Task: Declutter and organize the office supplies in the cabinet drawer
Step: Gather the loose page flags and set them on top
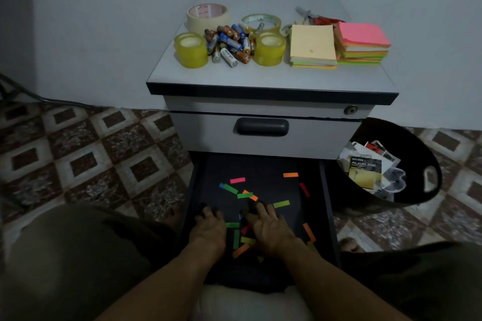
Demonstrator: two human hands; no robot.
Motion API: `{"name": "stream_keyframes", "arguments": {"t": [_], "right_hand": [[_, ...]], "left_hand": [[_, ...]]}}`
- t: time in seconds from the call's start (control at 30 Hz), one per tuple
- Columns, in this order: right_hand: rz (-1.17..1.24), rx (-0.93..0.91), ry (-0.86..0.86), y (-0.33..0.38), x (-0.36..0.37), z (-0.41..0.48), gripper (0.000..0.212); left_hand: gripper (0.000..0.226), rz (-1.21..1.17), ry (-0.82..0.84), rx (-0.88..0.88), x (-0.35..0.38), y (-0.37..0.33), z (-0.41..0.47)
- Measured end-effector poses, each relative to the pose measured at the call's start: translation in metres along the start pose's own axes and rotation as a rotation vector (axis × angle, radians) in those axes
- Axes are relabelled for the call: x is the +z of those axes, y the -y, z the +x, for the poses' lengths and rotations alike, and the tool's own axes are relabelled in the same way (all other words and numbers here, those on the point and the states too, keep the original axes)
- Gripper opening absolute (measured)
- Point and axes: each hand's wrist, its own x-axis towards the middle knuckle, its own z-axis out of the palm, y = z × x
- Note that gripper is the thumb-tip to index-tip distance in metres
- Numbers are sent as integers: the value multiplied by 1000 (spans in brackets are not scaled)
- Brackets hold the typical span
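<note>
While we kneel before the cabinet [198, 135], both hands reach into its open bottom drawer [260, 168], where the coloured paper strips [230, 188] lie scattered over the dark floor. Our right hand [268, 227] lies palm down, fingers spread flat across several strips. Our left hand [208, 227] rests beside it with its fingers bent to the drawer floor; we cannot tell whether they pinch anything. On the worktop [260, 77] sit tape rolls [191, 49], batteries [229, 43] and sticky note pads [313, 45]. A black bin [407, 135] of packaging stands right of the cabinet.
</note>
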Motion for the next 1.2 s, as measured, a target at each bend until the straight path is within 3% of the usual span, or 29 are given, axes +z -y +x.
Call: {"name": "stream_keyframes", "arguments": {"t": [0.1, 0.2, 0.47, 0.57, 0.67, 0.77, 0.9, 1.2], "right_hand": [[71, -9, -17, -7, -2, -1, 69], [112, 2, -28, -12, -3, -2, 60], [200, 55, -37, -14, -5, 0, 55], [238, 85, -35, -15, -5, 0, 47], [256, 95, -48, -15, -4, 1, 57], [232, 72, -47, -12, -3, 2, 63], [253, 82, 0, -8, 0, 3, 59], [297, 106, 7, -5, 4, 2, 68]], "left_hand": [[77, -4, -47, 31, -1, 2, 4], [77, -34, -82, 61, -3, 6, 5], [46, -203, -105, 187, -8, 10, 4], [43, -228, -111, 177, -10, 12, 4], [51, -187, -108, 77, -12, 14, 4], [43, -171, -109, 22, -11, 16, 7], [34, -187, -103, 11, -8, 16, 9], [40, -202, -108, 3, -6, 14, 12]]}}
